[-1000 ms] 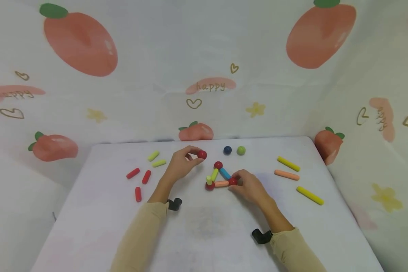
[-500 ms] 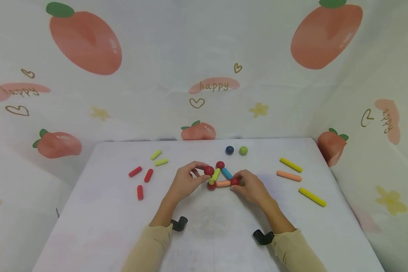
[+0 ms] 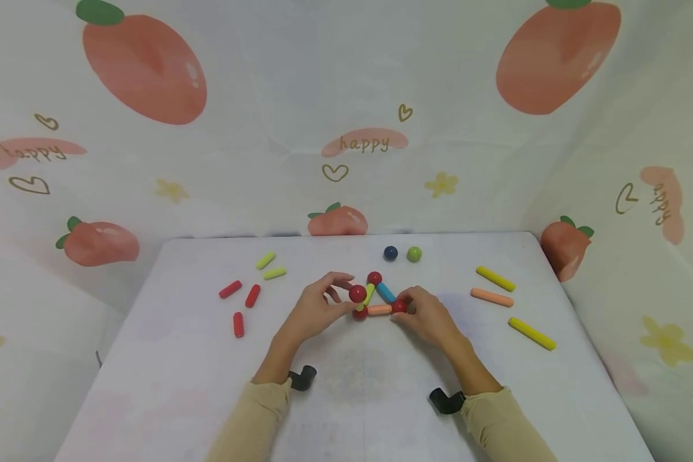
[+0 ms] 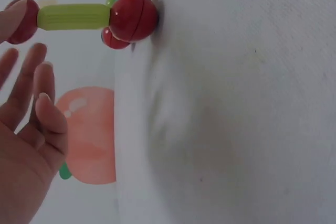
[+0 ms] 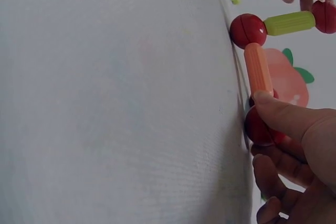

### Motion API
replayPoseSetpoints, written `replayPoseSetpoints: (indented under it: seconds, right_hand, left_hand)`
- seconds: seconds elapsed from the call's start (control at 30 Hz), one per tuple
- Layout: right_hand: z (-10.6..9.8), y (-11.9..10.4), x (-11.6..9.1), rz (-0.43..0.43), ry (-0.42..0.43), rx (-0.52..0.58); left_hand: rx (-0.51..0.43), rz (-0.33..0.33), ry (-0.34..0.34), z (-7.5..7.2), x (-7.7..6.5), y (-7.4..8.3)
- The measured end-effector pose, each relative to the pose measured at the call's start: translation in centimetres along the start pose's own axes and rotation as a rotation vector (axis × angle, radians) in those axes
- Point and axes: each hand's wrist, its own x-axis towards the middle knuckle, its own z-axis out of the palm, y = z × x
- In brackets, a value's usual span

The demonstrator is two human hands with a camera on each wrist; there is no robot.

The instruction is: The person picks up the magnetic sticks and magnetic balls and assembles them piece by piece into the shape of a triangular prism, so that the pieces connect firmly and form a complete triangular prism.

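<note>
A triangle of magnetic rods and balls lies on the table, with red balls at its corners. Its sides are an orange rod (image 3: 379,310), a blue rod (image 3: 386,293) and a yellow-green rod (image 3: 370,294). From the near left ball (image 4: 134,18) another yellow-green rod (image 4: 73,17) stands upright. A red ball (image 3: 357,293) caps that rod, and my left hand (image 3: 316,312) holds this ball, thumb against it. My right hand (image 3: 429,319) pinches the right corner's red ball (image 3: 399,307) between thumb and fingers, partly covering it.
Dark blue (image 3: 390,253) and green (image 3: 414,254) balls sit behind the triangle. Short red rods (image 3: 253,296) and yellow-green rods (image 3: 274,273) lie to the left. Long yellow rods (image 3: 532,333) and an orange rod (image 3: 492,297) lie to the right. A printed cloth hangs behind.
My left hand has brought the red ball rightward and toward me onto the upright yellow-green rod. My right hand keeps its grip on the corner ball.
</note>
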Motion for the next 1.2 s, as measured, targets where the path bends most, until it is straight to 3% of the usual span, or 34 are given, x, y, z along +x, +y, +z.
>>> replayPoseSetpoints:
  seconds: [0.17, 0.27, 0.43, 0.53, 0.63, 0.8, 0.9, 1.03, 1.1, 1.2]
  right_hand:
    - [0.3, -0.3, 0.2, 0.024, 0.013, -0.02]
    - [0.7, -0.8, 0.3, 0.028, 0.007, -0.042]
    - [0.8, -1.4, 0.5, 0.017, -0.054, -0.06]
    - [0.4, -1.5, 0.9, -0.006, -0.006, -0.043]
    - [0.0, -1.4, 1.9, -0.115, 0.054, -0.077]
    - [0.2, -1.1, 3.2, -0.292, -0.002, -0.149]
    - [0.4, -0.9, 3.1, -0.294, 0.002, -0.157]
    - [0.6, -0.6, 2.5, -0.271, 0.045, -0.141]
    - [0.5, -0.5, 2.1, -0.266, 0.05, -0.129]
    - [0.5, -0.6, 1.5, -0.26, 0.051, -0.11]
  left_hand:
    - [0.182, -0.152, -0.021, 0.9, 0.6, -0.9]
    - [0.257, -0.202, -0.033, 1.6, 1.1, -1.4]
    - [0.259, -0.18, 0.005, 2.0, 1.9, -1.5]
    - [0.262, -0.154, 0.021, 1.9, 2.4, -1.5]
    - [0.257, -0.146, 0.024, 1.8, 2.9, -1.4]
    - [0.251, -0.139, 0.016, 1.7, 3.4, -1.4]
    - [0.265, -0.14, 0.044, 1.2, 3.4, -1.7]
    - [0.338, -0.148, 0.178, -0.8, 3.3, -2.6]
    - [0.385, -0.177, 0.253, -2.2, 3.3, -3.3]
    - [0.416, -0.241, 0.304, -4.2, 3.3, -4.4]
